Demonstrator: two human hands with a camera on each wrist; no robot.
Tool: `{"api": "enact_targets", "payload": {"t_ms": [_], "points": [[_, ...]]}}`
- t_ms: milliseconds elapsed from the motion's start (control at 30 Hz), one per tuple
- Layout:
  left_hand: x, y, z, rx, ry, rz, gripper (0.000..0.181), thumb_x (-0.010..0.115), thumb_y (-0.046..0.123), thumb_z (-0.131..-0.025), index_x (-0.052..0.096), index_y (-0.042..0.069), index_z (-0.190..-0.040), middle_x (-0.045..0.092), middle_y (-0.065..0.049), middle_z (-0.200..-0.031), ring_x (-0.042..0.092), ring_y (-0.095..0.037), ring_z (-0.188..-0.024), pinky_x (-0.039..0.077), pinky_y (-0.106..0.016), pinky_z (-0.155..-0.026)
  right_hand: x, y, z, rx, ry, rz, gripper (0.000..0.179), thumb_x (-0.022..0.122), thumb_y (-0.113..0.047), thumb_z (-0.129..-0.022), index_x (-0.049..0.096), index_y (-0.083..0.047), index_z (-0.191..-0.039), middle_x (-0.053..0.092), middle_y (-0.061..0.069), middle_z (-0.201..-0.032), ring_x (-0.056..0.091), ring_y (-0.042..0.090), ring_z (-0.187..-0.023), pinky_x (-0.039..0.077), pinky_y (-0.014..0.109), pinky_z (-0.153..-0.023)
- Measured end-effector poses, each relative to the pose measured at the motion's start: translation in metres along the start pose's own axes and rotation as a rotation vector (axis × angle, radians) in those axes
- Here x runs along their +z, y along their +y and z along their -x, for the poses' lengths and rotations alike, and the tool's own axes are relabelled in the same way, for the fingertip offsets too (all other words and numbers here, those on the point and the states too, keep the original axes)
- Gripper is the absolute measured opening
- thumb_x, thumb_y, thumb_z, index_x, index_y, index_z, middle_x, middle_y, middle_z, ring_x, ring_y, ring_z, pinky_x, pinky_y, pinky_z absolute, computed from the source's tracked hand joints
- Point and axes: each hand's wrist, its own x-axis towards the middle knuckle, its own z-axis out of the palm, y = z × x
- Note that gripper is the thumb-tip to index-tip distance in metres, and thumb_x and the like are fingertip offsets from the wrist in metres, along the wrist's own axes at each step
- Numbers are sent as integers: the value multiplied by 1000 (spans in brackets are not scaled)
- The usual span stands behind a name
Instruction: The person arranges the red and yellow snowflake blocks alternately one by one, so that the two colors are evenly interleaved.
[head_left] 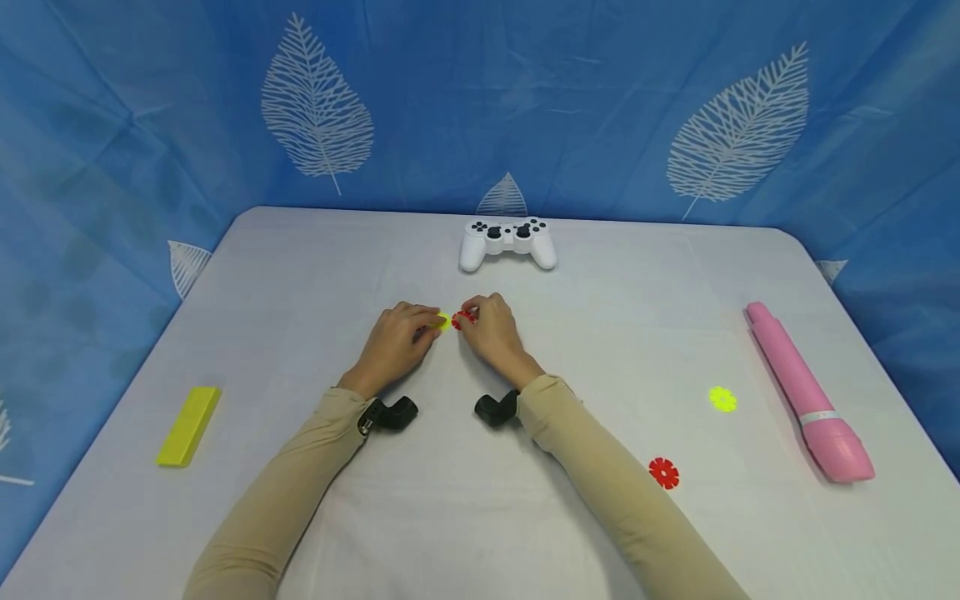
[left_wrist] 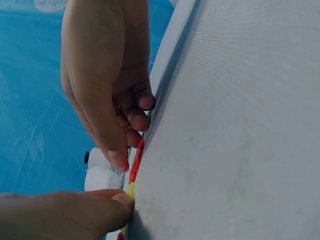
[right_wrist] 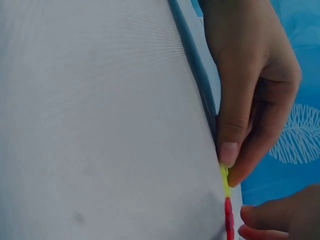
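Note:
A yellow snowflake disc [head_left: 445, 322] and a red snowflake disc [head_left: 457, 320] lie edge to edge mid-table. My left hand [head_left: 401, 337] pinches the yellow snowflake disc [right_wrist: 225, 181] between thumb and finger, partly covering it. Over the red snowflake disc [right_wrist: 229, 218], my right hand [head_left: 491, 329] has its thumb and fingertips apart; a narrow gap shows beside the disc in the right wrist view. In the left wrist view, the right hand [left_wrist: 100, 85] hangs by the red snowflake disc [left_wrist: 136, 162], and another bit of red [left_wrist: 120, 236] shows below the left hand [left_wrist: 65, 212].
A white game controller [head_left: 507, 242] lies at the table's far edge. To the left is a yellow block [head_left: 189, 426]. Rightward are a loose red disc [head_left: 663, 473], a loose yellow disc [head_left: 723, 399] and a folded pink umbrella [head_left: 798, 375]. White cloth covers the table [head_left: 420, 517].

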Motion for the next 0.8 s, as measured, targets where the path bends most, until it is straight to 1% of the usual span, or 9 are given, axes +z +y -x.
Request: {"api": "enact_targets", "payload": {"t_ms": [100,167,300,400,533,667,800], "points": [[1,0,-1,-1,-7,-3,18,63,15,-84,70,11,-100,66,-5,-112,58,-25,-100,44,-44,-83,-6,3,1,-5,-17,-35,24,60,-12,-83,66,-1,-102,58,15,-88,53,24,-82,44,31,-71],[2,0,-2,-4,-11,-2,18,63,15,-84,69,11,-101,66,-5,-112,58,-25,-100,44,-44,-84,-11,5,3,-4,-46,-55,26,59,-11,-82,64,-1,-105,59,15,-91,53,24,-84,44,32,-73],[3,1,-2,-11,-21,0,19,63,16,-84,69,10,-102,66,-5,-112,58,-25,-101,44,-44,-85,-24,10,11,-1,-135,-59,31,59,-13,-83,61,-3,-112,59,16,-100,55,24,-88,46,34,-77],[3,1,-2,-20,-22,10,21,63,15,-84,68,10,-104,66,-5,-111,58,-25,-102,44,-44,-87,-34,16,19,-10,-201,-30,34,60,-17,-84,59,-5,-116,59,15,-104,55,23,-87,46,33,-77],[2,2,-2,-36,-19,32,25,64,14,-83,67,10,-107,66,-6,-109,57,-26,-102,44,-44,-87,-46,27,32,-30,-266,10,37,60,-22,-85,57,-6,-119,58,14,-106,52,21,-87,44,32,-75],[1,2,-2,-51,-32,54,28,65,18,-82,65,10,-109,65,-7,-109,55,-26,-103,42,-44,-86,-58,37,46,-53,-306,50,39,60,-25,-85,56,-7,-120,56,13,-107,51,21,-90,44,34,-78],[0,4,-6,-53,-58,65,34,67,24,-81,63,11,-113,63,-8,-114,52,-26,-108,40,-45,-88,-69,44,60,-90,-320,102,41,61,-27,-85,56,-8,-120,55,12,-106,51,21,-92,44,35,-79]]}}
